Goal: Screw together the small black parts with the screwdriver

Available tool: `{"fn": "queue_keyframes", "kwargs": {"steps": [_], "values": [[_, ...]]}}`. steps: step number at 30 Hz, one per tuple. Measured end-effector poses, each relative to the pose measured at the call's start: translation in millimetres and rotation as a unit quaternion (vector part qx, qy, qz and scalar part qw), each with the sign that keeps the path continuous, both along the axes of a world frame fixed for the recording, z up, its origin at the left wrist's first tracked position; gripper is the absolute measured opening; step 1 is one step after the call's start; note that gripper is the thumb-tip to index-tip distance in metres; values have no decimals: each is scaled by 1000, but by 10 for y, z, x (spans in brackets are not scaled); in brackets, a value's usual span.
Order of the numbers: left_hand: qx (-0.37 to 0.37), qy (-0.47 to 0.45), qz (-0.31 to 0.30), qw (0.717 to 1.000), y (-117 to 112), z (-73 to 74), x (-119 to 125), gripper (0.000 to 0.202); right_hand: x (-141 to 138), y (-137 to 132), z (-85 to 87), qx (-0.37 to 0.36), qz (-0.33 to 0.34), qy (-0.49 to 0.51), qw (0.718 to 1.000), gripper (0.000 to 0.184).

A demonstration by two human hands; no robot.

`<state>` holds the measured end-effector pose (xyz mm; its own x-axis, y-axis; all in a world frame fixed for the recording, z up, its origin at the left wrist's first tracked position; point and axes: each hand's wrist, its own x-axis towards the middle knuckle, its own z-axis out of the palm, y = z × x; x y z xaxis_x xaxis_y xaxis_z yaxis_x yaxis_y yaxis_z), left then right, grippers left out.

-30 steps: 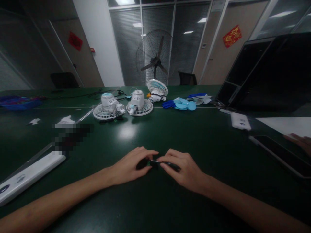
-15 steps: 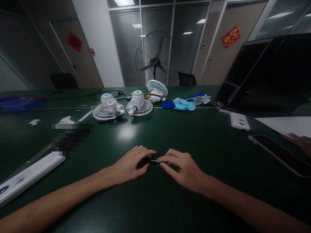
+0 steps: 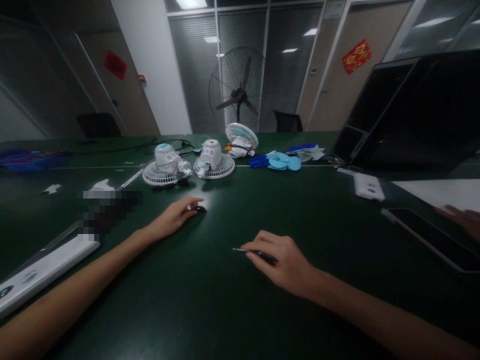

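My right hand [image 3: 283, 260] is closed round a small screwdriver [image 3: 265, 256] with a dark handle, held low over the green table [image 3: 210, 300]. Its thin metal shaft points left, free of anything else. Further forward and to the left, my left hand [image 3: 178, 216] has its thumb and fingers closed on a small black part [image 3: 201, 209], too dark and small to make out its kind. This hand is just in front of two white fan heads [image 3: 168, 165] lying face down on their grilles.
A third fan head [image 3: 242, 140] stands behind, with blue fan blades [image 3: 284, 161] and blue gloves to its right. A white long box-like thing [image 3: 48, 270] lies left. On the right are a phone-like dark slab [image 3: 431, 240], a white device [image 3: 369, 186] and another person's hand [image 3: 459, 220].
My left hand has moved forward and left, away from the screwdriver tip, carrying the small black part. My right hand has stayed in place with the screwdriver.
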<state>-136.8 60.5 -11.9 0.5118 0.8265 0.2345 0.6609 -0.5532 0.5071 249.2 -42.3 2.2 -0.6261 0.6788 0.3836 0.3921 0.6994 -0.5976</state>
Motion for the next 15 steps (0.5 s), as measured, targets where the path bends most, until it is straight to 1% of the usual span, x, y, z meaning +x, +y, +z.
{"fn": "queue_keyframes", "kwargs": {"steps": [3, 6, 9, 12, 13, 15], "values": [[22, 17, 90, 996, 253, -29, -398, 50, 7, -5, -11, 2, 2, 0, 1000, 24], [39, 12, 148, 988, 378, -54, -656, 55, 9, -3, -18, 6, 3, -1, 1000, 24], [26, -8, 170, 985, 432, -62, -811, 64, 12, -1, -13, 7, 4, 0, 1000, 24], [-24, -17, 182, 983, 463, -25, -970, 76, 7, -2, -1, 8, 1, 2, 1000, 23], [-45, -12, 189, 981, 470, -2, -1029, 76, 4, -2, 2, 8, 0, 1, 1000, 23], [-76, 8, 198, 977, 479, 49, -1137, 68, -2, -1, 3, 7, -1, 0, 1000, 23]]}}
